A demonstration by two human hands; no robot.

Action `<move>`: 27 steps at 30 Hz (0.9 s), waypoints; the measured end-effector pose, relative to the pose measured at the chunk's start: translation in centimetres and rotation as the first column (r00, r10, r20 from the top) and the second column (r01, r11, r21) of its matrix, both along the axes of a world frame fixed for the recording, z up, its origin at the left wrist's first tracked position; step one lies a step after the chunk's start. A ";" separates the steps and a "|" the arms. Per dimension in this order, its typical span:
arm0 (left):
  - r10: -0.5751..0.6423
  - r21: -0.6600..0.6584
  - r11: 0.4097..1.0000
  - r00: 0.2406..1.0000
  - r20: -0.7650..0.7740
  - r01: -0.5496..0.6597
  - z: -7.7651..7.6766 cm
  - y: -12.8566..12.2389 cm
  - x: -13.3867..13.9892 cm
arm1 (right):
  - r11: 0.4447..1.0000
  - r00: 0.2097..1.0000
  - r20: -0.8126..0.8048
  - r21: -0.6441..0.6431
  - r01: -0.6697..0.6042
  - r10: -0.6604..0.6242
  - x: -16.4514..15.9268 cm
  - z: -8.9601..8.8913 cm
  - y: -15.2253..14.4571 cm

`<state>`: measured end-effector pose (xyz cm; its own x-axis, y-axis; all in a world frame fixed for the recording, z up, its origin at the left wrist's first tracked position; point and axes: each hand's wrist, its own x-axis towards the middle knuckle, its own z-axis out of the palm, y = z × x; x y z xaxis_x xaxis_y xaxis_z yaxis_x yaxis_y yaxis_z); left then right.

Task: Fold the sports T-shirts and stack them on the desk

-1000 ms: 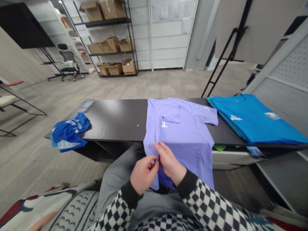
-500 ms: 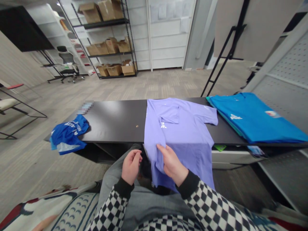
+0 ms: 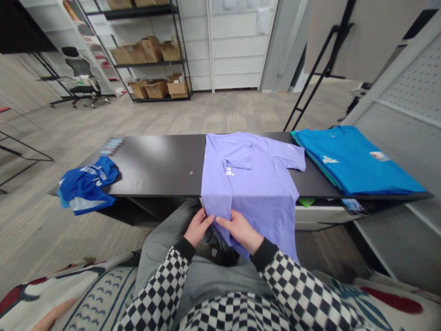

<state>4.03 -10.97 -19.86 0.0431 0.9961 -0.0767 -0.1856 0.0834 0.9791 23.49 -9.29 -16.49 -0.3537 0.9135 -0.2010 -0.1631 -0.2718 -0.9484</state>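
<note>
Across the bench (image 3: 161, 170), purple shirt (image 3: 262, 184) lies half draped over the front edge; left hand (image 3: 197, 229) and right hand (image 3: 243, 231) both pinch its folded-in side. Best: even tension, straight fold line, sleeve (image 3: 240, 157) flat.

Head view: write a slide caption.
Left hand and right hand hold the overhanging part of a lilac shirt draped over a dark table, near a folded blue shirt.
</note>
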 end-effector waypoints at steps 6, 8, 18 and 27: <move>-0.095 -0.109 0.989 0.995 0.011 0.095 -1.4 -0.2 -1.0 | 0.983 0.976 0.145 -0.107 -0.148 0.163 2.1 -2.2 0.0; -0.159 -0.134 0.978 0.987 0.017 0.160 -1.7 -0.3 -1.2 | 0.981 0.981 0.099 -0.125 -0.151 0.164 2.3 -2.5 -0.1; -0.273 -0.241 0.937 0.961 -0.050 0.253 -2.0 -0.3 -2.5 | 0.932 0.893 0.275 -0.171 -0.320 0.357 2.8 -2.5 -0.6; -0.390 -0.345 0.882 0.908 -0.156 0.320 -2.2 -1.5 -2.6 | 0.927 0.771 0.524 -0.116 -0.356 0.362 2.6 -3.1 -0.8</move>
<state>1.47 -12.44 -22.01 0.3365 0.8419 -0.4218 0.1247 0.4042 0.9061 26.11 -10.11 -19.63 -0.4923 0.7386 -0.4606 0.4715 -0.2185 -0.8544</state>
